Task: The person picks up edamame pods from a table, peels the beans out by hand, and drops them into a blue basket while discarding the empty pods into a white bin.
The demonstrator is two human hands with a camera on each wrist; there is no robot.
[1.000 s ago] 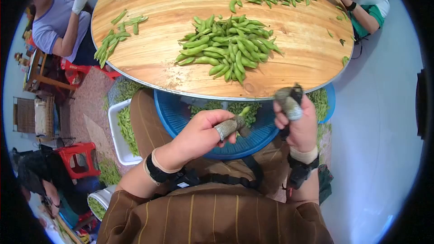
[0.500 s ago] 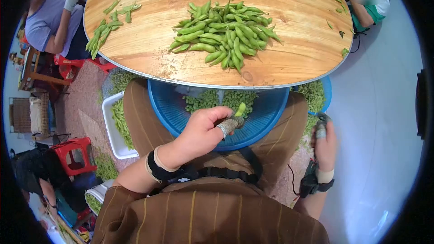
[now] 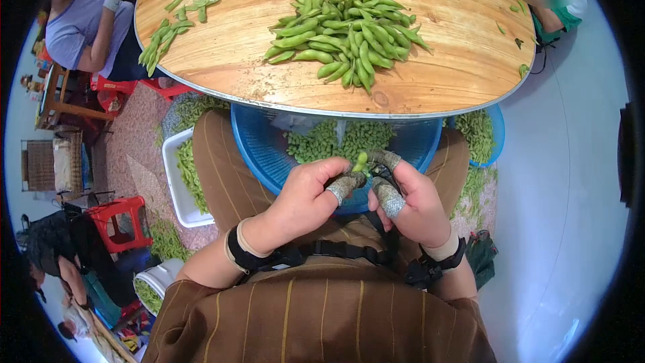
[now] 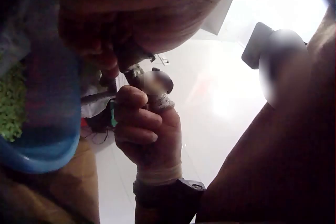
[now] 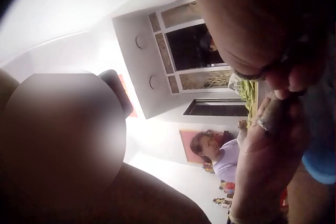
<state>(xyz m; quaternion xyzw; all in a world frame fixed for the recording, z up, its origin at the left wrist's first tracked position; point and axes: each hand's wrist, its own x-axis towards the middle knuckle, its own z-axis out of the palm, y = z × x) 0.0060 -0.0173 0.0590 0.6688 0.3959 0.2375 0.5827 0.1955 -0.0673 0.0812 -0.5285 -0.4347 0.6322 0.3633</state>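
In the head view my left hand [image 3: 302, 195] pinches a green soybean pod [image 3: 361, 161] upright between thumb and forefinger. My right hand [image 3: 420, 208] meets it from the right, its curled fingers and thumb at the pod's side. Worn grey covers wrap the fingertips of both hands. Below them, a blue basin [image 3: 252, 154] between the knees holds a heap of shelled beans [image 3: 309, 144]. The left wrist view shows the right hand [image 4: 152, 134] with fingers curled under the left; fingers hide the pod there. In the right wrist view, the left hand [image 5: 273, 150] appears dark against the right.
A wooden table [image 3: 228, 74] stands ahead with a pile of soybean pods [image 3: 349, 33] near its front edge. A white tub [image 3: 175, 181] sits at left, a blue basket [image 3: 496, 134] at right, a red stool [image 3: 119, 222] farther left. Other people sit around the table.
My right hand swung out to the right, over the side basket, then came back to the pod. My left hand kept hold of the pod above the basin.
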